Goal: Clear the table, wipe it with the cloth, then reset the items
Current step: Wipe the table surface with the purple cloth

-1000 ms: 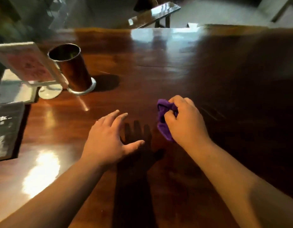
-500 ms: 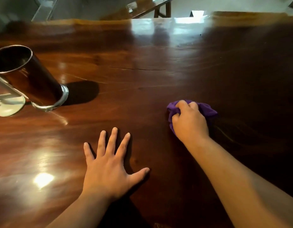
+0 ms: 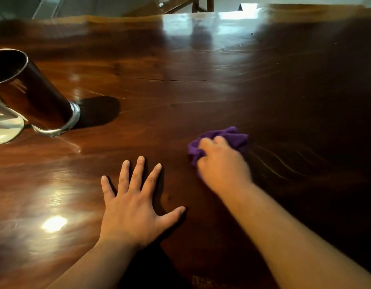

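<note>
My right hand (image 3: pixel 222 163) presses a bunched purple cloth (image 3: pixel 232 136) onto the glossy dark wooden table (image 3: pixel 180 69), right of centre. The cloth shows beyond and to the left of my fingers; the rest is hidden under the hand. Faint wipe streaks (image 3: pixel 284 161) lie on the wood to the right of the cloth. My left hand (image 3: pixel 134 205) rests flat on the table with fingers spread, holding nothing, to the left of and nearer than the cloth.
A shiny dark metal cup (image 3: pixel 32 94) with a silver base stands at the left edge. The round base of a stand (image 3: pixel 5 130) sits in front of it, cut off by the frame. A bench (image 3: pixel 180 5) stands beyond the table's far edge.
My left hand came down from a hover to lie flat with fingers spread. My right hand slid the cloth away from me and rightward. The view shifted, so the menu stand left the frame.
</note>
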A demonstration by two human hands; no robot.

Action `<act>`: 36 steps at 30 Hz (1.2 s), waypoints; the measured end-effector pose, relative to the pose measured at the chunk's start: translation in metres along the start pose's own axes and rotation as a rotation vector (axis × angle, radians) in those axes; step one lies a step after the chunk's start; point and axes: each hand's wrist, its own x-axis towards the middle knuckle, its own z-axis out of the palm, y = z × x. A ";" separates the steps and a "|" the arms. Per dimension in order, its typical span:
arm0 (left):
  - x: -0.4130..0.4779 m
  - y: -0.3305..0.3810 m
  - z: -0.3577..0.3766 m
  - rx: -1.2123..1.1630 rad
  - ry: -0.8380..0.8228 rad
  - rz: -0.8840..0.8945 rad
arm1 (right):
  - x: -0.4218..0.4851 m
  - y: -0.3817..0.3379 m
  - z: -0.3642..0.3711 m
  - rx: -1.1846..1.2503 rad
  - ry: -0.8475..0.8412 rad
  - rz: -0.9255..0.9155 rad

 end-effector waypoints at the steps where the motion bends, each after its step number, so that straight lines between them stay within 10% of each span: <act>1: 0.000 0.000 0.000 -0.001 0.001 0.000 | 0.001 0.021 -0.010 -0.011 0.022 0.046; 7: -0.001 0.001 -0.002 0.008 0.004 -0.006 | 0.041 0.062 -0.027 -0.102 0.061 0.349; 16: 0.000 0.003 -0.007 0.025 -0.055 -0.036 | -0.007 -0.040 0.011 0.066 -0.127 -0.215; 28: -0.002 0.001 -0.003 0.016 -0.012 -0.006 | 0.054 0.056 -0.033 -0.128 0.027 0.289; 36: -0.002 0.001 -0.004 0.008 -0.020 -0.013 | 0.024 -0.045 0.015 -0.027 -0.027 -0.105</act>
